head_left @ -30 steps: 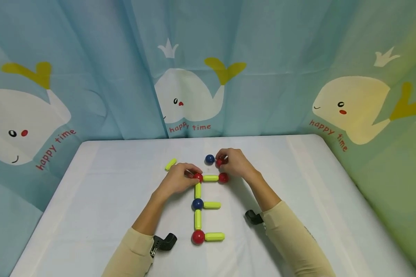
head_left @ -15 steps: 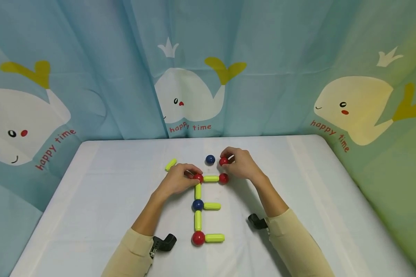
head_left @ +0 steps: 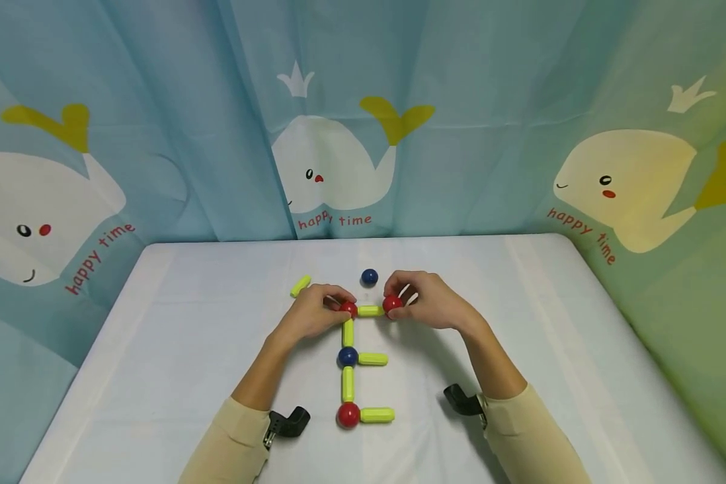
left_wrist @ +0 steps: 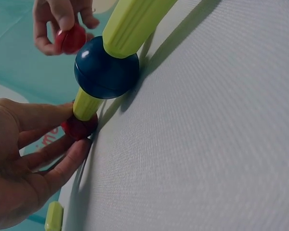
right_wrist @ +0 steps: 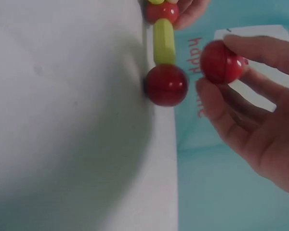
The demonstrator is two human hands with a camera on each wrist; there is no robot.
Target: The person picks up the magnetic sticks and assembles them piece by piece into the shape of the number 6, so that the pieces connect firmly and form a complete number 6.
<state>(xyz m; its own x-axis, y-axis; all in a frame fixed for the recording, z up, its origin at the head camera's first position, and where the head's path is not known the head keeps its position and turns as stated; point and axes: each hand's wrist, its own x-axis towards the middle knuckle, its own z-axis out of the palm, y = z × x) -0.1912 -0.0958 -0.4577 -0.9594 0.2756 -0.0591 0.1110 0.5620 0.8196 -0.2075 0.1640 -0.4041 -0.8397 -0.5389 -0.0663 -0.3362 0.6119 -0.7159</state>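
My left hand [head_left: 313,312] pinches the red ball [left_wrist: 80,128] at the far left corner of an E-shaped figure of yellow-green rods and balls. Raised off the table, a second red ball [right_wrist: 221,62] is pinched between the thumb and fingers of my right hand [head_left: 435,300]. In the right wrist view it is apart from the red ball [right_wrist: 166,85] on the far rod's right end; the head view hides that end ball behind it. A blue ball [head_left: 347,357] joins the figure's middle rods, and a red ball [head_left: 348,415] forms its near corner.
A loose blue ball [head_left: 370,277] lies beyond the figure. One loose yellow-green rod [head_left: 300,286] lies past my left hand. The white table [head_left: 187,349] ends at a blue curtain [head_left: 236,168] with whale prints.
My right hand has drawn the held red ball away from the loose blue ball and nearer to me, over the figure's far right end. My left hand stays in place.
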